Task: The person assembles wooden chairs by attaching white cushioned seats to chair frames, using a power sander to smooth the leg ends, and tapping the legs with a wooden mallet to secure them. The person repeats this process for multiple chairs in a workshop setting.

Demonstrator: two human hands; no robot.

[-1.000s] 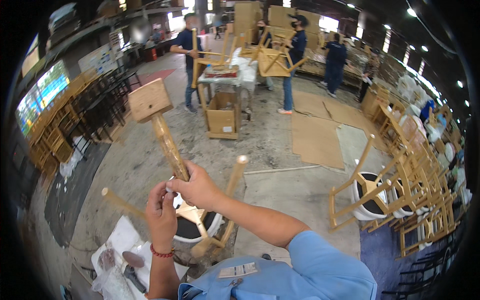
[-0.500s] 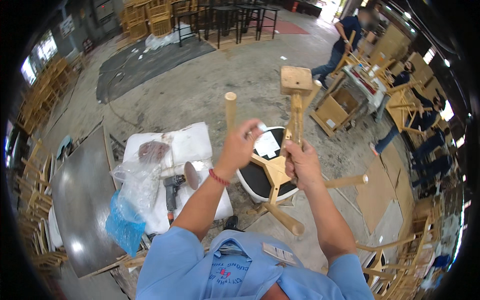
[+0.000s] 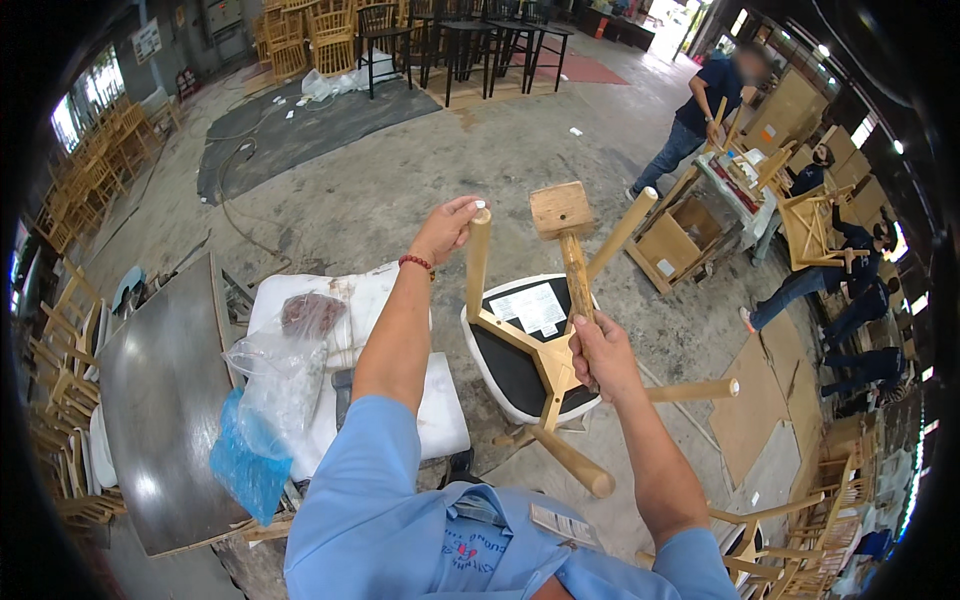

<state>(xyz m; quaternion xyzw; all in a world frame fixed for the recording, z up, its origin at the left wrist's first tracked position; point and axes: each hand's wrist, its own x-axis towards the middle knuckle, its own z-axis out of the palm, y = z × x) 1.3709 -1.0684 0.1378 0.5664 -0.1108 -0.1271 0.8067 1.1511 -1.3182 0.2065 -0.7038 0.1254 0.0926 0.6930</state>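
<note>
An upturned wooden chair (image 3: 553,365) stands in front of me, legs upward, with a black underside and a white label on its seat. My right hand (image 3: 604,352) is wrapped round the handle of a wooden mallet (image 3: 562,211), whose block head is raised between the two far legs. At the tip of the far left leg (image 3: 478,265), my left hand (image 3: 447,231) pinches a small white chair glide (image 3: 480,205). White tips also show on the far right leg (image 3: 622,229) and the right leg (image 3: 697,391); the near leg (image 3: 572,461) shows a bare wooden end.
Left of the chair, a white padded surface (image 3: 437,405) carries a clear plastic bag (image 3: 285,350), a blue bag (image 3: 245,445) and a power tool, mostly hidden by my left arm. A dark panel (image 3: 165,400) lies farther left. Co-workers (image 3: 690,115) stand by a worktable at the right.
My left hand has moved up and left to the far left leg's tip with the white glide. The mallet head has dropped slightly and shifted left. My left arm now covers most of the power tool.
</note>
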